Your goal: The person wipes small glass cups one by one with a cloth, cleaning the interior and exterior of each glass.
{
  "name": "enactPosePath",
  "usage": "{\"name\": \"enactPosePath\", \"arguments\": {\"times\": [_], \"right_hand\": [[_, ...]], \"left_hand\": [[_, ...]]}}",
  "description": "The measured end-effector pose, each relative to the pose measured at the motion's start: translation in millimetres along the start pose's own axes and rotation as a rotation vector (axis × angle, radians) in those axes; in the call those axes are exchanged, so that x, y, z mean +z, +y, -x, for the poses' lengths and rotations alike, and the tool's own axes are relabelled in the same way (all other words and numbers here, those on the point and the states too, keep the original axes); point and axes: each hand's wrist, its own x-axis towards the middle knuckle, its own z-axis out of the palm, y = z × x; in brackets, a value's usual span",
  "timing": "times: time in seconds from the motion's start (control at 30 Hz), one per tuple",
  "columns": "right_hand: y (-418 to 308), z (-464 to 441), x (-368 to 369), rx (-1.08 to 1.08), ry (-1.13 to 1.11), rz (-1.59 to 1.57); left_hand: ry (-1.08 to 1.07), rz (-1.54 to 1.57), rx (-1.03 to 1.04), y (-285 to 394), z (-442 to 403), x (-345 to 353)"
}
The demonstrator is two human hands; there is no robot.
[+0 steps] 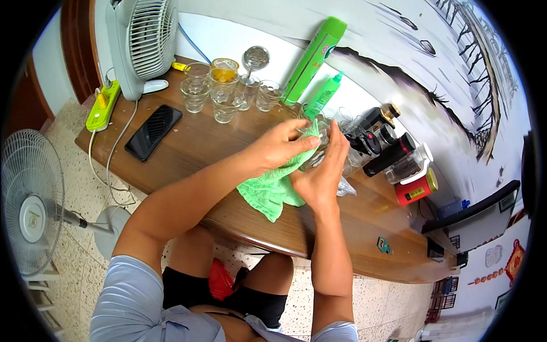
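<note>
My left hand (281, 147) is closed on a green cloth (275, 191), which hangs down over the table's front edge. Its fingertips press the cloth against a clear glass (319, 138). From the right, my right hand (325, 174) wraps around the same glass, fingers pointing up. The glass is partly hidden by the cloth and both hands. Behind the hands stand a green spray bottle (323, 96) and a tall green can (314, 61). Several clear glasses (225, 105) stand together at the back left.
On the wooden table (188, 165) lie a black phone (153, 132) and a green power strip (103, 107). A fan (142, 45) stands at the back left. Dark bottles (390, 155) and a red tin (416, 187) are at the right. A floor fan (33, 216) is at far left.
</note>
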Motion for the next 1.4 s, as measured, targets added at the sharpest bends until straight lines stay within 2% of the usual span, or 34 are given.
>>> {"name": "enactPosePath", "arguments": {"times": [0.03,0.13,0.23,0.33,0.43,0.53,0.63,0.8,0.93,1.03,1.17,1.2,1.3,1.33,1.4], "right_hand": [[0.2,-0.1,0.0,-0.016,-0.001,-0.002],[1.7,-0.1,-2.4,-0.022,0.006,-0.006],[2.6,-3.1,-3.0,-0.042,0.066,-0.097],[4.0,-4.9,-1.9,0.015,0.131,-0.22],[7.2,-5.6,-4.9,0.056,0.064,-0.289],[10.5,-4.7,-7.9,0.086,-0.024,-0.278],[-3.9,-5.1,-14.8,-0.024,-0.099,-0.117],[-10.1,-2.0,-8.9,-0.135,-0.189,-0.161],[-12.2,0.0,-4.8,-0.213,-0.204,-0.167],[-13.9,2.7,0.6,-0.176,-0.195,-0.139],[-13.8,3.9,5.5,-0.075,-0.13,-0.096],[-10.5,2.3,5.3,-0.079,-0.117,-0.074],[-2.4,0.2,5.0,-0.05,0.001,-0.008],[1.2,-0.7,3.6,-0.071,0.004,0.019],[2.5,-0.6,3.9,-0.07,-0.002,0.028]], "left_hand": [[-0.066,0.001,-0.019,-0.1,-0.5,-2.3],[-0.034,-0.197,-0.014,-1.3,5.2,4.3],[-0.09,0.0,0.005,4.6,5.4,8.4],[-0.14,0.461,-0.216,12.5,7.7,9.1],[-0.117,0.56,-0.272,12.1,9.4,11.5],[-0.116,0.481,-0.274,10.6,8.9,7.2],[0.01,0.371,-0.187,8.4,6.6,10.0],[0.016,0.308,-0.167,9.4,2.5,-3.4],[0.114,0.299,-0.214,7.2,-0.3,-8.2],[0.13,0.259,-0.141,5.6,-1.6,-8.1],[0.096,-0.108,-0.001,-15.5,-3.4,-5.3],[0.159,-0.255,0.03,-16.9,-1.0,2.0],[0.178,-0.497,-0.036,-15.8,6.3,10.4],[0.164,-0.47,0.004,-14.1,8.9,13.6],[0.15,-0.503,-0.044,-17.0,7.7,12.0]]}}
